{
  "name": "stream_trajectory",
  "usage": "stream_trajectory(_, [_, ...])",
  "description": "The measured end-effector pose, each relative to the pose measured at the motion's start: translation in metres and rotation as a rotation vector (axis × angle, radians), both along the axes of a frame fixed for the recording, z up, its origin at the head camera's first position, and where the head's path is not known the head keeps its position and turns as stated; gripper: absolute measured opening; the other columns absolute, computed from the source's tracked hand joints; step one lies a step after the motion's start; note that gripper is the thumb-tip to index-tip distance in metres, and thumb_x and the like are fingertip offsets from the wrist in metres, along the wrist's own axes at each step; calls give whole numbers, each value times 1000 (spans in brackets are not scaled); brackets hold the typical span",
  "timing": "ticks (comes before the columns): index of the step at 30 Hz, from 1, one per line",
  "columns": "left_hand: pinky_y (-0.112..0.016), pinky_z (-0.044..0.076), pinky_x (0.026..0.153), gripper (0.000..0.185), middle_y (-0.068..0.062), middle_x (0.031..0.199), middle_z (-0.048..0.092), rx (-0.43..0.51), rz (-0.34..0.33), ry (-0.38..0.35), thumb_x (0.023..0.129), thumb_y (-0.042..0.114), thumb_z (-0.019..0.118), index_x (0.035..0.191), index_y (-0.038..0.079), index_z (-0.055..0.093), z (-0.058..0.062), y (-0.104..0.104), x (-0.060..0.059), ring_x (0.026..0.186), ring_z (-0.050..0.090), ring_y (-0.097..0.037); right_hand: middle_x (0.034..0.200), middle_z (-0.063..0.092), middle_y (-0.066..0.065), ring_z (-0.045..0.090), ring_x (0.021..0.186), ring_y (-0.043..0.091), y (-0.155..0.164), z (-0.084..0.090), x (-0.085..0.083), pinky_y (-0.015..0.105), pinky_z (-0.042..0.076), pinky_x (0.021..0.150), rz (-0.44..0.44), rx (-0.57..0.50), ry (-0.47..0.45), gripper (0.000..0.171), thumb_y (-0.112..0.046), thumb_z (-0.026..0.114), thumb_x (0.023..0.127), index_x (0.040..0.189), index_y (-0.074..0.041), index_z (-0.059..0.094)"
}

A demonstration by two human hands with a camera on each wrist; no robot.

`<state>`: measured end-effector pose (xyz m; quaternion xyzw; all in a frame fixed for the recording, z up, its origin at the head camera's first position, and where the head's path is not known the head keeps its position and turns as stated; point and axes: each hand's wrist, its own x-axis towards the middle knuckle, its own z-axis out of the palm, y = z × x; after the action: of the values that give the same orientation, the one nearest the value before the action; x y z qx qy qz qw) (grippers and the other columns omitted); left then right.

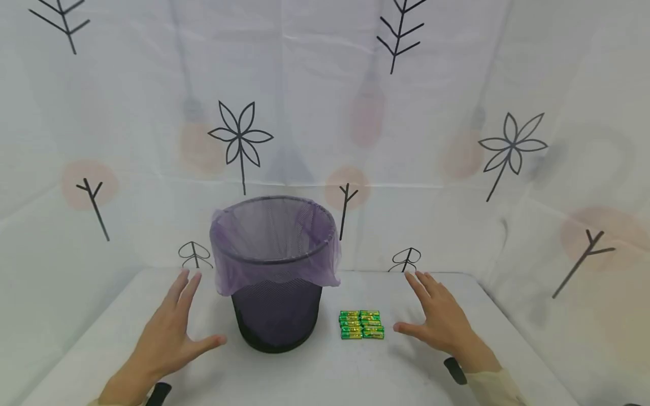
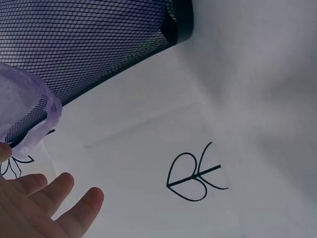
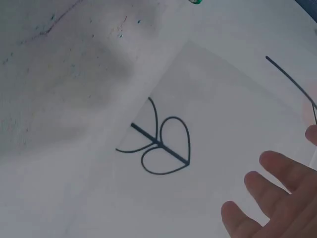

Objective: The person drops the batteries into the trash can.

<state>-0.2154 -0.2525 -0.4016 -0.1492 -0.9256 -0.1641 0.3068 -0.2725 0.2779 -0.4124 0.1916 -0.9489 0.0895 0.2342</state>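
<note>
Batteries (image 1: 361, 324) lying in a tidy green block on the white worktop (image 1: 315, 372), just right of the black mesh bin (image 1: 276, 316) lined with a purple bag (image 1: 276, 248). Left hand (image 1: 170, 332) spread flat, fingers straight, holding nothing, hovering beside the bin's base without touching it. Right hand (image 1: 439, 316) equally spread and empty, thumb pointing toward the batteries, close but apart from them. Probably best to bring the right hand in from the side and pinch only a few cells at once, since the block looks loose and likely to scatter if swept. Worth steadying the bin with the left hand low on the mesh, clear of the overhanging bag, as the light basket may slide.
</note>
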Motion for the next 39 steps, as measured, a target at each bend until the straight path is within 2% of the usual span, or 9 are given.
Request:
stream_trajectory(7, [-65, 48, 78, 118, -14, 155, 20, 138, -86, -6, 63, 50, 85, 154, 21, 15, 14, 13, 7, 127, 38, -45, 145, 41, 16, 43, 126, 39, -17, -3, 5, 60, 41, 97, 11, -16, -84, 104, -69, 72, 66, 148, -18, 35])
stream_trajectory(11, [-34, 46, 98, 109, -13, 151, 29, 236, -168, 71, 64, 35, 88, 151, 15, 26, 24, 17, 8, 129, 37, -35, 142, 44, 13, 47, 123, 37, -28, -5, 5, 58, 44, 94, 32, -22, -125, 97, -62, 76, 67, 145, -19, 40])
stream_trajectory(14, [-9, 34, 98, 99, -13, 144, 40, 322, -227, 171, 64, 23, 88, 146, 10, 36, 35, 23, 7, 126, 40, -24, 134, 51, 7, 53, 115, 30, -35, -5, 5, 53, 48, 90, 43, -28, -158, 91, -59, 78, 67, 143, -21, 44])
stream_trajectory(15, [-7, 33, 99, 94, -13, 140, 43, 352, -237, 200, 64, 20, 87, 144, 9, 38, 39, 25, 6, 125, 40, -21, 130, 53, 5, 55, 111, 27, -37, -5, 4, 50, 50, 88, 40, -27, -178, 89, -59, 78, 67, 141, -21, 46])
stream_trajectory(18, [-9, 37, 97, 80, -13, 130, 50, 442, -246, 282, 68, 10, 84, 138, 5, 45, 52, 34, 4, 120, 44, -14, 119, 55, -3, 56, 102, 18, -42, -4, 4, 43, 53, 83, 37, -28, -235, 81, -59, 78, 67, 135, -24, 51])
stream_trajectory(24, [-17, 43, 97, 60, -15, 122, 54, 630, -262, 358, 70, -3, 76, 125, -3, 53, 73, 48, -2, 116, 48, -12, 112, 56, -6, 57, 99, 15, -49, 0, 1, 40, 53, 83, 83, -51, -278, 66, -55, 78, 69, 123, -23, 58])
stream_trajectory(29, [-19, 44, 98, 53, -16, 124, 52, 763, -287, 350, 74, -6, 71, 123, -8, 52, 81, 58, -4, 113, 49, -16, 108, 57, -3, 57, 97, 18, -55, 0, -3, 39, 52, 77, 140, -52, -320, 58, -46, 79, 72, 119, -17, 61])
stream_trajectory(32, [-19, 43, 98, 52, -13, 127, 51, 820, -278, 310, 78, -3, 68, 127, -6, 50, 84, 64, -4, 114, 49, -18, 106, 57, -3, 58, 96, 19, -58, 0, -4, 38, 52, 75, 166, -49, -359, 54, -42, 79, 74, 117, -15, 62])
stream_trajectory(39, [-20, 43, 98, 53, -10, 130, 50, 835, -258, 288, 80, 2, 70, 130, -1, 52, 91, 75, -6, 119, 45, -16, 107, 57, -3, 58, 97, 19, -65, 1, -8, 42, 52, 80, 228, -45, -423, 51, -40, 80, 74, 116, -15, 63])
